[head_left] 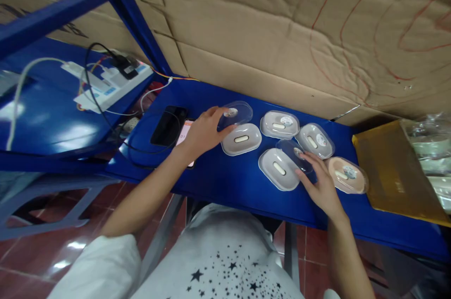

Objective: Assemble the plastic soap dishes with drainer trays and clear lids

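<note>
My left hand [209, 130] pinches a clear plastic lid [243, 110] with a round sticker, tilted just behind an uncovered pale grey oval dish [230, 147] that has a small white bar in its middle. Between the thumb and fingers of my right hand [319, 179] is another clear lid [287, 148], partly over the right edge of a second uncovered grey dish [273, 179]. Behind them, two grey dishes [269, 125] [308, 135] have clear lids with stickers on. Just right of my right hand lies a peach dish [355, 178], also lidded.
A black phone [165, 127] and a lit phone [185, 131] lie left on the blue table [225, 174]. Cables run from a white power strip [116, 90]. A cardboard box [391, 167] holding wrapped items stands right; a cardboard sheet [253, 31] rises behind.
</note>
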Demonstrator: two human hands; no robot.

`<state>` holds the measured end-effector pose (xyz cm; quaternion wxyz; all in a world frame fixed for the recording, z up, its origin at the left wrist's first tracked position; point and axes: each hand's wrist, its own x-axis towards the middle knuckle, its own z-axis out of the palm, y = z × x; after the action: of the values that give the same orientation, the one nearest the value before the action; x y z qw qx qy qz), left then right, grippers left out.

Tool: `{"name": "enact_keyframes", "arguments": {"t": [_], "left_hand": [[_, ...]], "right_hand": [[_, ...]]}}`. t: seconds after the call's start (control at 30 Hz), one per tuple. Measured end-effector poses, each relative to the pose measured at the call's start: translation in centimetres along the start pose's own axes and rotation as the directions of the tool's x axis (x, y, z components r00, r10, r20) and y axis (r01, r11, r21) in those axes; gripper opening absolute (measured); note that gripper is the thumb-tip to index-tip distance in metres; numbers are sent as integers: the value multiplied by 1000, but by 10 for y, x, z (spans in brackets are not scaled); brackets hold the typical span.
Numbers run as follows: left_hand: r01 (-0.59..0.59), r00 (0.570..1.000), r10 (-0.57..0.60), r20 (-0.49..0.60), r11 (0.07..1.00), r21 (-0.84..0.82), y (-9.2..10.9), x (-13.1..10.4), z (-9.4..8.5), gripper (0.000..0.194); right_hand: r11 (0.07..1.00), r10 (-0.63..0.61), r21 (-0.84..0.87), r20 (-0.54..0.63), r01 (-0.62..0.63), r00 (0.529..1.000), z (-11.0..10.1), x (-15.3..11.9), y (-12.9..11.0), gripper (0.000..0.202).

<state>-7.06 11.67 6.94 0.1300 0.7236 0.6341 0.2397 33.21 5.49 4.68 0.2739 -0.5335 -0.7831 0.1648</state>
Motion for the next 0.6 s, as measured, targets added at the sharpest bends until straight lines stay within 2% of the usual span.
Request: {"name": "enact_keyframes", "arguments": {"t": [0.07, 0.13, 0.2, 0.27, 0.33, 0.4, 0.5, 0.6], "left_hand": [[83, 995, -87, 42, 993, 81, -3, 18, 3, 54], [110, 988, -121, 94, 987, 117, -4, 34, 7, 54], [79, 993, -90, 81, 988, 130, 1, 40, 10, 54], [-25, 999, 20, 30, 987, 159, 9, 32, 12, 52], [-189, 981, 192, 4, 962, 198, 18, 13, 15, 48], [-319, 948, 313, 61, 921, 224, 27, -11, 18, 42], [-398, 917, 373, 142, 883, 248, 34, -35, 25, 33], [-392, 919, 368, 143, 894, 216, 36, -36, 30, 29]], "right_hand": [[996, -16, -84, -33, 13, 999, 7, 4, 3, 47], [983, -24, -181, -94, 7, 995, 14, 6, 2, 47], [966, -25, -256, -192, -26, 981, 20, 4, -2, 44], [951, -49, -309, -250, -31, 967, 24, 1, -10, 37], [936, -108, -349, -164, 45, 980, 25, -4, -19, 33], [920, -168, -358, 5, 159, 986, 25, -7, -30, 34], [896, -227, -354, 154, 268, 962, 24, -8, -45, 45], [863, -285, -366, 218, 349, 933, 27, -4, -56, 47]]}}
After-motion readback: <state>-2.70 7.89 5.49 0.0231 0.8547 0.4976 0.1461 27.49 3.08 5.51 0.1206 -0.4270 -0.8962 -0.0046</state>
